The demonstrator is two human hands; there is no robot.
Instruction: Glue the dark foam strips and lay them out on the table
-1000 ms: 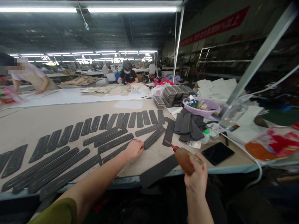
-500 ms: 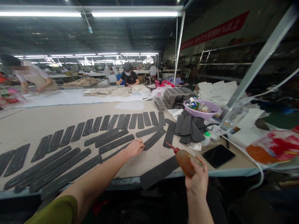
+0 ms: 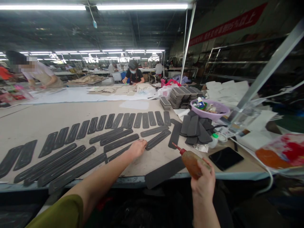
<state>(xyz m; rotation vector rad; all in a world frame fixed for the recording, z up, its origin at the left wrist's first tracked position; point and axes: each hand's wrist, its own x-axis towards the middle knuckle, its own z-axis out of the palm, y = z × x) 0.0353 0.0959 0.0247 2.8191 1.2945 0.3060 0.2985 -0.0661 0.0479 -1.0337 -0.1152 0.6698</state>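
My right hand is wrapped around a squeeze bottle of amber liquid, its red nozzle tilted up and to the left. The nozzle tip is in the air, close to a dark grey strip that looks matte. My left hand is closed at the near end of a glossy dark strip lying on the table; the fingertips are partly hidden. Several long strips with a wet-looking shine lie around my left forearm. A wide matte panel overhangs the table's front edge between my hands.
Shorter coated pieces form a curved row across the table. A pile of matte pieces, a purple basin, a green-capped bottle and a black tablet lie right. A metal post rises there. Co-workers work beyond.
The whole view has shifted slightly right and up. Both hands keep nearly the same places over the table, the bottle still in my right hand and my left at the strip's end.
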